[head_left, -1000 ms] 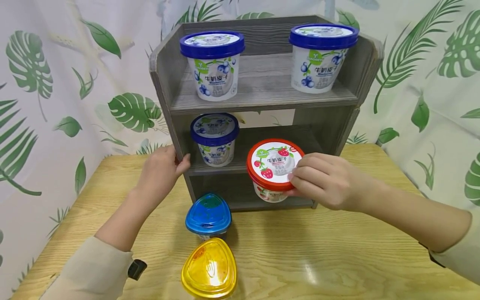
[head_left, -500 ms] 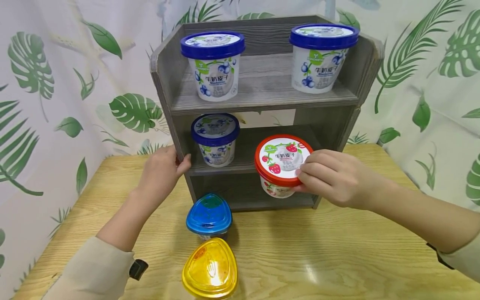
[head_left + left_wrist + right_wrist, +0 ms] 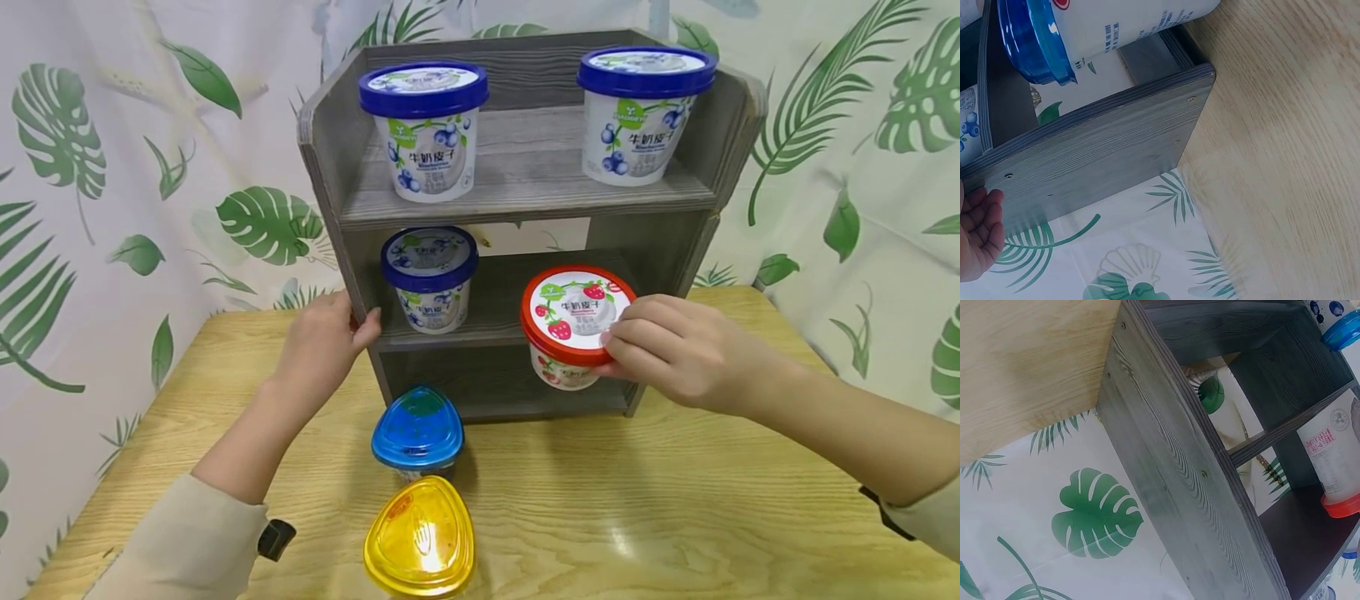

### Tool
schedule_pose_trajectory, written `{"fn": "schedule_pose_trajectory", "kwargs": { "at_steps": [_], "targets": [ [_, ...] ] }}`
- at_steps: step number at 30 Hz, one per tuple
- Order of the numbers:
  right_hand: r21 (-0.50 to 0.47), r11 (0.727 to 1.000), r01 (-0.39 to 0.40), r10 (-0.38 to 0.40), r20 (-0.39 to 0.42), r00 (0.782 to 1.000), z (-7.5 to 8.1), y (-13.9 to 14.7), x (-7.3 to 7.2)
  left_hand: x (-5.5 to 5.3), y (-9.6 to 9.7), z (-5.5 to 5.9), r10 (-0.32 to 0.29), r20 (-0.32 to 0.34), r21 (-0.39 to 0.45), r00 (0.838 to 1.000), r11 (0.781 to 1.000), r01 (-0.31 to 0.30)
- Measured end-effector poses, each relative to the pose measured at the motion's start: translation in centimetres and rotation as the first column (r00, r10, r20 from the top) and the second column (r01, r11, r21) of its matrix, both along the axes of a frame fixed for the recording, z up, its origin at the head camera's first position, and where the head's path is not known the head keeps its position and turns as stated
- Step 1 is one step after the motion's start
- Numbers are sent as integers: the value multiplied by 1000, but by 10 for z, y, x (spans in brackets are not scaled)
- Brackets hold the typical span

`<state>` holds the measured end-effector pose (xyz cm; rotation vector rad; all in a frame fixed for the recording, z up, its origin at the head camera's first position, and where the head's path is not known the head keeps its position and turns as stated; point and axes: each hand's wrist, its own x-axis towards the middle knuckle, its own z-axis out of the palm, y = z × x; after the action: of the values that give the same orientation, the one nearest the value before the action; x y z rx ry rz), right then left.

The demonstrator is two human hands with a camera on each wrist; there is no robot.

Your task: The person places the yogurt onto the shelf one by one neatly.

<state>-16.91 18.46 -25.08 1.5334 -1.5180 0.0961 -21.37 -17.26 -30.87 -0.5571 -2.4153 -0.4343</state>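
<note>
My right hand [image 3: 678, 354] grips the right side of a strawberry milk tub [image 3: 577, 317] with a red lid. The tub hangs tilted in front of the grey wooden shelf [image 3: 525, 212], at middle-board height. In the right wrist view, the tub [image 3: 1329, 453] shows at the right edge; hardly any of the hand does. My left hand [image 3: 322, 342] holds the shelf's left side panel, thumb at its front edge. Its curled fingers [image 3: 984, 225] lie along the panel's outer face in the left wrist view. Beside that thumb, a blueberry tub [image 3: 431, 283] stands on the middle board.
Two blueberry tubs with blue lids stand on the top board, one left [image 3: 427, 133] and one right [image 3: 645, 117]. On the wooden table [image 3: 675, 500], a blue-lidded cup [image 3: 418, 429] and a yellow-lidded cup [image 3: 420, 537] stand before the shelf. Leaf-print cloth [image 3: 112, 208] hangs behind.
My right hand has carried the strawberry tub to the right and slightly upward, mostly in the first half second. The left hand stays on the shelf's side panel.
</note>
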Motion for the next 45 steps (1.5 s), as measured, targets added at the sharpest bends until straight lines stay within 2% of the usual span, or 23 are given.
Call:
{"fn": "schedule_pose_trajectory", "kwargs": {
  "at_steps": [12, 24, 36, 45],
  "targets": [
    [-46, 998, 40, -39, 11, 999, 2, 4, -3, 1, 0, 1, 6, 18, 3, 1000, 1000, -6],
    [-42, 993, 107, -107, 19, 994, 6, 13, -3, 0, -1, 0, 4, 5, 3, 1000, 1000, -4],
    [-75, 993, 91, -92, -12, 996, 7, 16, -10, 0, 0, 0, 24, 6, 1, 1000, 1000, -24],
    [-67, 992, 104, -105, -15, 994, 8, 19, -13, 0, 0, 0, 12, 5, 1, 1000, 1000, -12]
  ]
}}
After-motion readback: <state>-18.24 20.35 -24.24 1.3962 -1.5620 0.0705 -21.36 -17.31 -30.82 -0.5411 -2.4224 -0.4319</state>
